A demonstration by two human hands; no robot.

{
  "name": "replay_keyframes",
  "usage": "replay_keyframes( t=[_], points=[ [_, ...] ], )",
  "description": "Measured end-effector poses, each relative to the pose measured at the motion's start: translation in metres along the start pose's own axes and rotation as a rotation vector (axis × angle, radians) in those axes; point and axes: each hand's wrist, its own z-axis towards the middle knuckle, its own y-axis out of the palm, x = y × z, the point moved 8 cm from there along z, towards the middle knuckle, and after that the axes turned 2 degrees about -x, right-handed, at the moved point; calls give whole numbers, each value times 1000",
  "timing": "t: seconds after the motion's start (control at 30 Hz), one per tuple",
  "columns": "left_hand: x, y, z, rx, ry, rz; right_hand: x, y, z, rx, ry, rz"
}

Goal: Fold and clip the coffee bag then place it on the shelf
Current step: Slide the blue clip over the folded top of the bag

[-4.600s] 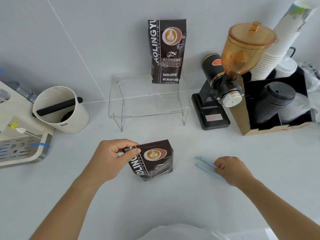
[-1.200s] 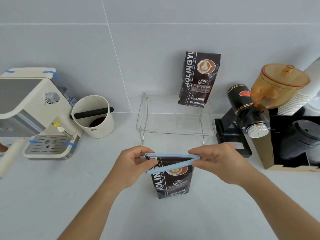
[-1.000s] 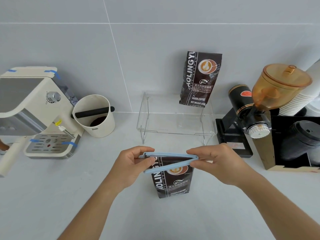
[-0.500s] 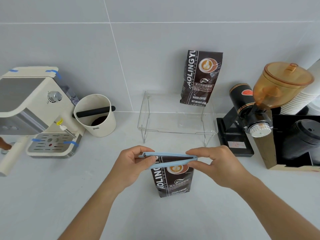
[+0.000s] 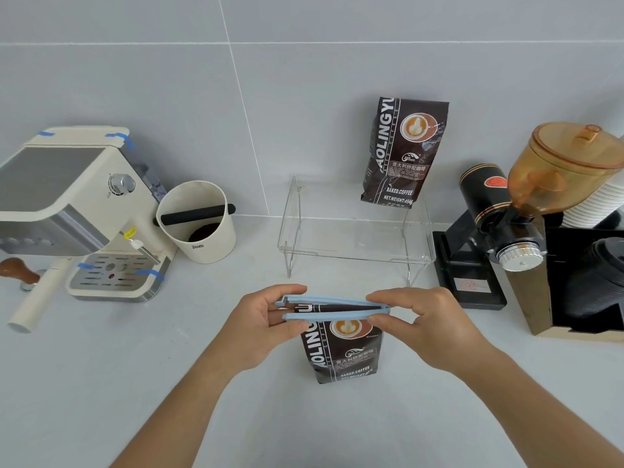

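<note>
Two hands, our left hand [image 5: 266,324] and right hand [image 5: 427,327], pinch the long pale-blue plastic clip [image 5: 332,309]; over the past second its arms have narrowed around the folded top of the dark brown coffee bag [image 5: 342,352], not yet shut. We still must lift it to the clear acrylic shelf [image 5: 354,238] at twelve o'clock on the surface [image 5: 101,383].

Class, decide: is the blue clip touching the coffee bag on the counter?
Touching. The head view shows the blue clip straddling the folded top of the coffee bag, its two arms lying against the bag.

Shelf bag [image 5: 405,153] reads "BAKED.COFFEE"; held bag [image 5: 344,352] likewise.
</note>
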Motion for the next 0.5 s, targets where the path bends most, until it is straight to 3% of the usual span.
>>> replay_keyframes(
  t=[0.2,0.5],
  points=[
    [-3,-3,0,0,14,93,-2,1,3,-14,-18,-48],
    [20,-16,-7,-14,130,589,11,3,3,11,-5,-42]
  ],
)
